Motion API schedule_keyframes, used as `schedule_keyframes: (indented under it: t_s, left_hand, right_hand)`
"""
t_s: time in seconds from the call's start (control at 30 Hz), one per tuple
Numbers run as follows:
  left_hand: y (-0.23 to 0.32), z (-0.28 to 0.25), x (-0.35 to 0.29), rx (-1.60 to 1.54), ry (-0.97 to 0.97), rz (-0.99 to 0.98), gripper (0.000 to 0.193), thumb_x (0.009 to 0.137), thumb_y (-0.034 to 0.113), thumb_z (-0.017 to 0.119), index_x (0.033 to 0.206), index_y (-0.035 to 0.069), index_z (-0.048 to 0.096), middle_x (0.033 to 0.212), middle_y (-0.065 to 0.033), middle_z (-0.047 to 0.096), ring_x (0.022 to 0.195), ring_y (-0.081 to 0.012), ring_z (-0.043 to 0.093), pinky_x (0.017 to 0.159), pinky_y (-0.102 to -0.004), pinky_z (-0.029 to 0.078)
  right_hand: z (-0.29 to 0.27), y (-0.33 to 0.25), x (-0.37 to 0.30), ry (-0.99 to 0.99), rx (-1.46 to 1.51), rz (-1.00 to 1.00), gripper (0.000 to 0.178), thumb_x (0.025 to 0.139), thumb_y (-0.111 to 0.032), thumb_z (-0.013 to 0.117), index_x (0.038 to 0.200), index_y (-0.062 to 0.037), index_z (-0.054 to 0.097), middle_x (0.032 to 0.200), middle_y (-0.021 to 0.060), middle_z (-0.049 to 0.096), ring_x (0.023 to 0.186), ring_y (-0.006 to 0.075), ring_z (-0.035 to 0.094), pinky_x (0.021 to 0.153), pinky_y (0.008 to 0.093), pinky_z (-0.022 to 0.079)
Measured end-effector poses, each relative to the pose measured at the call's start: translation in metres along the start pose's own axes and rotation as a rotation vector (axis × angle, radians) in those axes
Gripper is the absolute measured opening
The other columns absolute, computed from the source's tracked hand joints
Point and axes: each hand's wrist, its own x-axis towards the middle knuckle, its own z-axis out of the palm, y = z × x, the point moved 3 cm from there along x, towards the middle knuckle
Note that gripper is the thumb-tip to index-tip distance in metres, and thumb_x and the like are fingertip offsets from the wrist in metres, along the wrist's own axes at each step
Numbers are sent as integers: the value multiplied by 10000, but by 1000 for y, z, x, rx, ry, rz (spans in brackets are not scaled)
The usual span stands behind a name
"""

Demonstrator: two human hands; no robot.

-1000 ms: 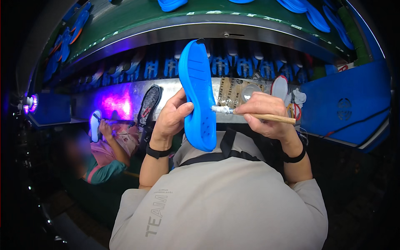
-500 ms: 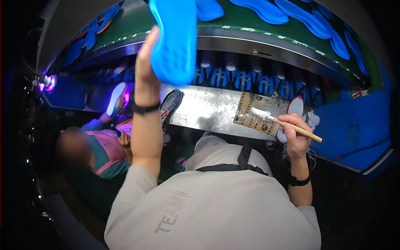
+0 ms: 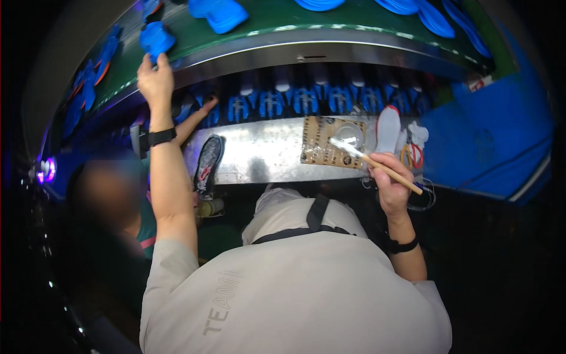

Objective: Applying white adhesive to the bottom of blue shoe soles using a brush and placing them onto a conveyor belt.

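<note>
My left hand [image 3: 155, 79] is stretched far up to the green conveyor belt [image 3: 265, 20], its fingers on the near end of a blue shoe sole [image 3: 156, 36] that lies on the belt. My right hand [image 3: 389, 184] stays low by the metal bench [image 3: 265, 153] and grips a wooden-handled brush [image 3: 374, 162]. The brush's white bristles hang over a piece of brown cardboard [image 3: 321, 150] with a round clear dish [image 3: 349, 133] on it.
More blue soles [image 3: 221, 12] ride on the belt. A row of blue parts [image 3: 295, 100] sits under it. On the bench lie a black shoe sole [image 3: 207, 165], a white sole [image 3: 387, 127] and scissors [image 3: 413, 154]. A co-worker's arm [image 3: 197, 118] reaches in at left.
My left hand has lifted the blue sole from in front of my chest up to the belt's left part. My right hand has drawn back to the right with the brush.
</note>
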Motion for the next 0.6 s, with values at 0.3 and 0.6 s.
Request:
schedule_keyframes:
  t_s: [0.3,0.6]
  left_hand:
    - [-11,19,44,194,-208,92,648,880,469,658,1402,96,566,1347,-276,579,1244,-418,569,1054,-453,443]
    - [141,-43,-136,-674,-489,-59,191,922,119,696,1073,13,746,845,-21,712,694,-70,590,624,-238,483]
  right_hand:
    - [-4,-7,-13,-67,7,-98,281,836,40,620,1101,19,710,1085,148,668,958,209,642,855,288,500]
    - [-11,1,-21,-44,-90,-147,258,852,20,649,1094,-17,731,1077,143,662,867,200,649,791,276,508]
